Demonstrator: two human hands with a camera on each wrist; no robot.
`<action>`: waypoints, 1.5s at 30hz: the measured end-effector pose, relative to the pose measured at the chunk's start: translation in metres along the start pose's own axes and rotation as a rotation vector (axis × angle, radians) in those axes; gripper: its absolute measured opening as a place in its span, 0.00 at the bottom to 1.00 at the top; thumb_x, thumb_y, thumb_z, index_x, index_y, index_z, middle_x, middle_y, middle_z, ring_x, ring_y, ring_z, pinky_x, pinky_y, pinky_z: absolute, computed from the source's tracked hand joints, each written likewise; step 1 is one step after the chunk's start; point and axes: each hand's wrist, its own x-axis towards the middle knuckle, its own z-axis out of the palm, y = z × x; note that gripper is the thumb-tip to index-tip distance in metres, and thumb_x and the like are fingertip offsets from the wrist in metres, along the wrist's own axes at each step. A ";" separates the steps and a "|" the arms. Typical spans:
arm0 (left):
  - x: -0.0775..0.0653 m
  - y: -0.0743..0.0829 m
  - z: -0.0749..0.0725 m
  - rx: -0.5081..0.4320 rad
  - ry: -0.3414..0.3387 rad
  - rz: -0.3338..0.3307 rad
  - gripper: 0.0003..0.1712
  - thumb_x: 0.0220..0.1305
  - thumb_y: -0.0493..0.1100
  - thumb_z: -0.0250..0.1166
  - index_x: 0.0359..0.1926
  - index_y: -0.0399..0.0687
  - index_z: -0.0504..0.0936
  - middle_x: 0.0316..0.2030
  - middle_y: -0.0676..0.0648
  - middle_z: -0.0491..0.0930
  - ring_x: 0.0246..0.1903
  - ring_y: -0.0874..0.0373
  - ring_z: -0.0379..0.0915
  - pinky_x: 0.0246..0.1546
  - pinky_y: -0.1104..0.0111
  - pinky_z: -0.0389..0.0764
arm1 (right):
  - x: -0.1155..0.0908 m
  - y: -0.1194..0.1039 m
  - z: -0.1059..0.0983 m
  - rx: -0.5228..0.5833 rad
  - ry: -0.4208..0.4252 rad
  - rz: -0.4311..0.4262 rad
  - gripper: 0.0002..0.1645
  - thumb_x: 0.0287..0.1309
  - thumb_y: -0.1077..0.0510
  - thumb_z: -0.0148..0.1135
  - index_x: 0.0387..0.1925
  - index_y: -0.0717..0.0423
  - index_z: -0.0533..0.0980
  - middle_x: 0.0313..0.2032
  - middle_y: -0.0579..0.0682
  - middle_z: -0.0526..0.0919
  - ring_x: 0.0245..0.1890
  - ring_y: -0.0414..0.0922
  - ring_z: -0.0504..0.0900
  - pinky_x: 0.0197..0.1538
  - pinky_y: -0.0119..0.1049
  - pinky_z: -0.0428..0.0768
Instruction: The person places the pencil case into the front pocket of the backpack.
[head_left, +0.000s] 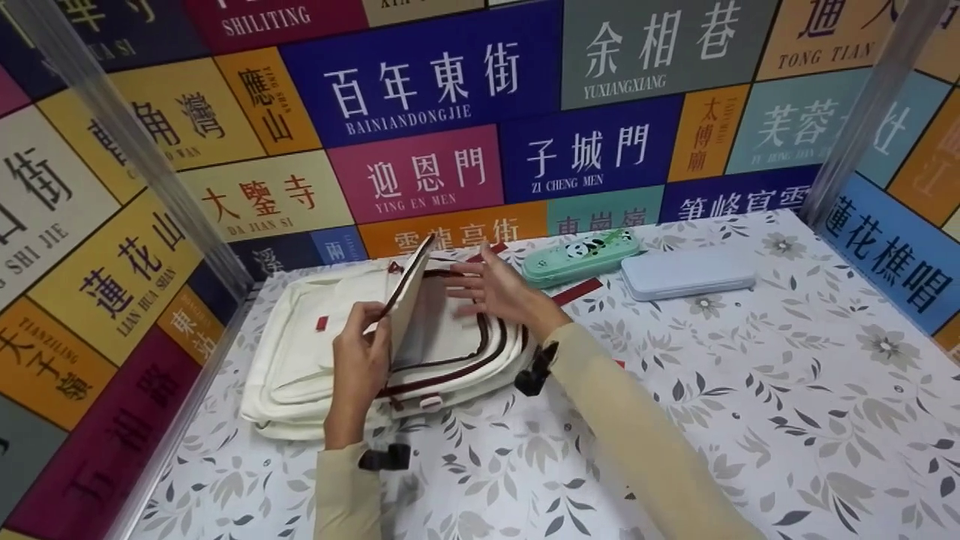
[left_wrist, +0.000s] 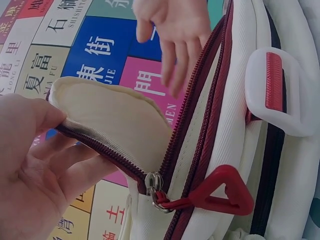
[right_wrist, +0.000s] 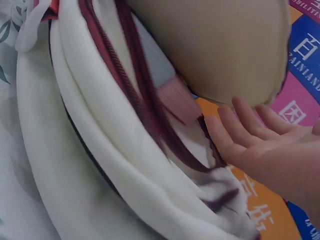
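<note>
A cream backpack (head_left: 300, 375) with dark red zips lies on the table, its compartment unzipped. My left hand (head_left: 360, 356) grips the edge of the raised front flap (left_wrist: 110, 110), thumb on one side and fingers on the other. A red triangular zip pull (left_wrist: 204, 200) hangs beside the flap's lower end in the left wrist view. My right hand (head_left: 499, 289) is over the far side of the opening, fingers spread and holding nothing, fingertips close to the flap in the right wrist view. Inside the opening, a grey and pink surface (right_wrist: 179, 100) shows, mostly hidden.
A green pencil case (head_left: 581, 259) with pandas lies behind my right wrist, and a pale blue case (head_left: 686, 276) sits to its right. Dark red strips (head_left: 577, 292) show near the cases. Sign-printed walls (head_left: 420, 86) border the floral tabletop (head_left: 750, 405).
</note>
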 end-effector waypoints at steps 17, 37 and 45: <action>0.004 -0.043 0.002 0.160 0.129 0.018 0.20 0.61 0.30 0.51 0.52 0.52 0.73 0.42 0.39 0.81 0.29 0.49 0.80 0.25 0.63 0.77 | -0.064 -0.041 -0.068 -0.476 0.045 -0.053 0.45 0.64 0.33 0.20 0.67 0.61 0.53 0.65 0.65 0.59 0.68 0.58 0.54 0.68 0.55 0.54; 0.009 -0.041 0.006 0.252 0.313 -0.034 0.12 0.49 0.41 0.68 0.37 0.47 0.84 0.22 0.44 0.82 0.22 0.57 0.74 0.21 0.76 0.70 | -0.163 -0.094 -0.162 -0.766 0.419 -0.103 0.46 0.60 0.29 0.26 0.64 0.58 0.61 0.62 0.63 0.66 0.65 0.57 0.60 0.67 0.58 0.53; 0.007 -0.045 -0.018 0.311 0.380 -0.289 0.14 0.55 0.45 0.66 0.41 0.45 0.76 0.23 0.39 0.81 0.22 0.50 0.76 0.25 0.64 0.73 | -0.187 -0.092 -0.189 -1.073 0.577 0.048 0.32 0.68 0.42 0.37 0.62 0.60 0.62 0.62 0.62 0.65 0.64 0.60 0.59 0.64 0.59 0.57</action>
